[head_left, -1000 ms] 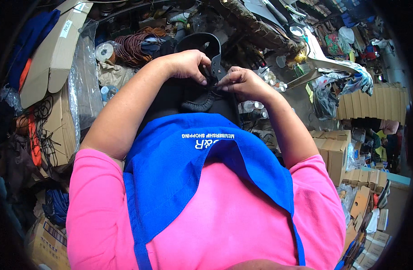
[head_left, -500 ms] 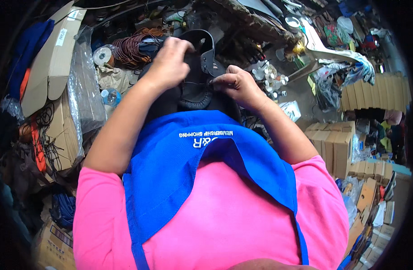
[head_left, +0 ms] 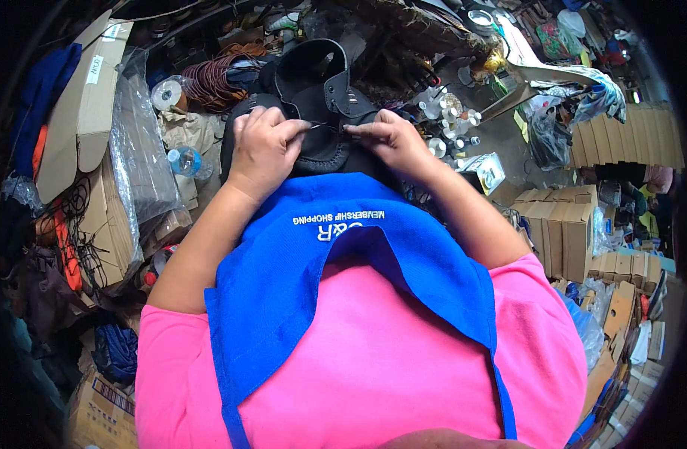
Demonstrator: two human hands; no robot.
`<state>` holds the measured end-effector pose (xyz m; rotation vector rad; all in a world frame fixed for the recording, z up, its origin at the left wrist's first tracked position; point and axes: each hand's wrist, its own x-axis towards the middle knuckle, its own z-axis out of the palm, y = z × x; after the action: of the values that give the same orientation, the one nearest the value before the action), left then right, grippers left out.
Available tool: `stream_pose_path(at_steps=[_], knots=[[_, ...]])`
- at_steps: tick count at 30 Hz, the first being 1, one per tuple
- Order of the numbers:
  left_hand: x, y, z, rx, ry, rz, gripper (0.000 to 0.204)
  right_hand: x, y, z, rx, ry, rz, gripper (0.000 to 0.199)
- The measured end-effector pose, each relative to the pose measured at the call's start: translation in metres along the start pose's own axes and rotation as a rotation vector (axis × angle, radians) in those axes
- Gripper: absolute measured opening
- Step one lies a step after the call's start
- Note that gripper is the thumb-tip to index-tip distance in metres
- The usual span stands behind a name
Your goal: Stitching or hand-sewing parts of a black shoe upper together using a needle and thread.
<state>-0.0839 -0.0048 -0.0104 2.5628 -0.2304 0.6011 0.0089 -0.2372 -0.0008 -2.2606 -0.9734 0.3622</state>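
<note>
A black leather shoe point(head_left: 313, 93) rests on my lap, its curved collar standing up and its stitched, puckered toe seam point(head_left: 322, 161) facing me. Over the shoe's left side, my left hand point(head_left: 269, 146) pinches a thin, shiny needle point(head_left: 317, 125) between thumb and forefinger. Across from it my right hand point(head_left: 396, 142) has thumb and finger pressed together at the shoe's right side. Whatever fine thing those right fingertips hold is too small to make out; it may be thread. A blue apron point(head_left: 284, 254) covers my lap below the shoe.
To the left stand cardboard sheets point(head_left: 81, 112), a thread spool point(head_left: 166, 95), coiled brown cord point(head_left: 209, 78) and a water bottle point(head_left: 185, 160). Several small bottles point(head_left: 450, 112) and a tin point(head_left: 484, 173) stand at the right. Stacked cardboard boxes point(head_left: 557, 232) lie farther right.
My left hand has come down toward me from above the shoe's collar and now shows the needle at its fingertips. The right hand stays pinched at nearly the same place.
</note>
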Motion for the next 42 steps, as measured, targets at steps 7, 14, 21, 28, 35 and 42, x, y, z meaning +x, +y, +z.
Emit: stream_pose_path(at_steps=[7, 14, 21, 28, 35, 42], knots=[[0.005, -0.010, 0.012, -0.174, -0.079, -0.022, 0.022, 0.033, 0.011, -0.026, 0.179, -0.251, 0.004, 0.027], [0.006, -0.009, 0.010, -0.166, -0.114, -0.026, 0.020, 0.040, 0.015, -0.027, 0.182, -0.289, 0.020, 0.027], [0.007, -0.009, 0.013, -0.144, -0.126, -0.022, 0.019, 0.039, 0.019, -0.028, 0.219, -0.312, 0.005, 0.028], [0.018, -0.011, 0.019, -0.214, -0.217, -0.066, 0.016, 0.038, 0.016, -0.025, 0.304, -0.337, 0.061, 0.029], [0.018, 0.004, 0.004, -0.138, -0.187, 0.025, 0.018, 0.025, 0.004, -0.023, 0.173, -0.257, 0.017, 0.032], [0.013, 0.006, 0.012, -0.207, -0.227, -0.298, 0.019, 0.032, 0.011, -0.020, 0.636, -0.311, 0.315, 0.030]])
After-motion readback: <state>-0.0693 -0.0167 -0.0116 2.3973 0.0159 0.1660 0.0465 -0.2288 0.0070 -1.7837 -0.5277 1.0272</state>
